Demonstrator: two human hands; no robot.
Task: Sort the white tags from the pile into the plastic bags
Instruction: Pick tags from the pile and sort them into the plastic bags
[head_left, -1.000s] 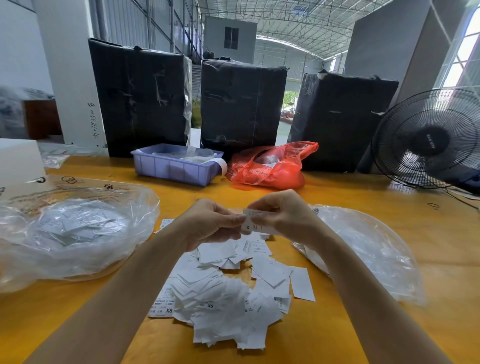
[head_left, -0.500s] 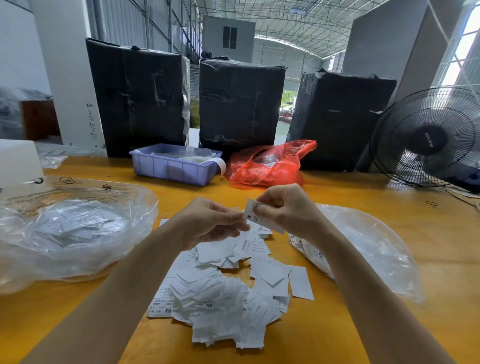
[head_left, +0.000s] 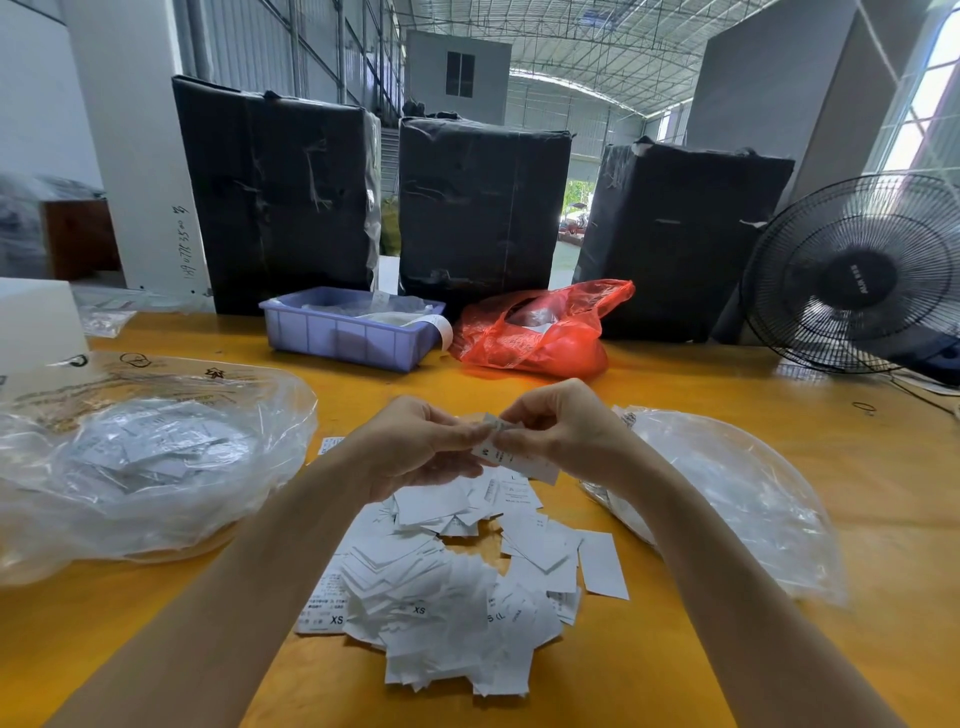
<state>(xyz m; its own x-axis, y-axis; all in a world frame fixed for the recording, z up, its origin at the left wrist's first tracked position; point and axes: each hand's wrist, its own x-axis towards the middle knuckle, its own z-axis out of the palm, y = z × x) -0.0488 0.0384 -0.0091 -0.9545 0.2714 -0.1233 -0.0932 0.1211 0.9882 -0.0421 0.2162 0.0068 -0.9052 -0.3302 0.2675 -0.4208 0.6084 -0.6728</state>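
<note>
Nearest on the yellow table (head_left: 857, 545) lies the pile (head_left: 447, 587) of white tags, loose and overlapping; some show "XS" in print. Just above the far edge of the pile, the two hands meet. The left hand (head_left: 421, 447) has its fingers curled, and its fingertips touch a small bunch of tags (head_left: 511, 452). The right hand (head_left: 563, 434) pinches the same tags between thumb and fingers. The tags are in the air, not touching the pile. One of them shows the letter "M".

To the left of the pile lies a clear bag (head_left: 145, 462) with many white tags inside it. To the right lies a second clear bag (head_left: 727, 493), flatter, with some tags visible at its near left edge.

Farther on the table stands a purple tray (head_left: 348, 338) with white material inside, and just right of it a red bag (head_left: 540, 332). At the far right is a black fan (head_left: 857, 275). Behind the tray and the red bag stand three big black bales (head_left: 483, 208).
</note>
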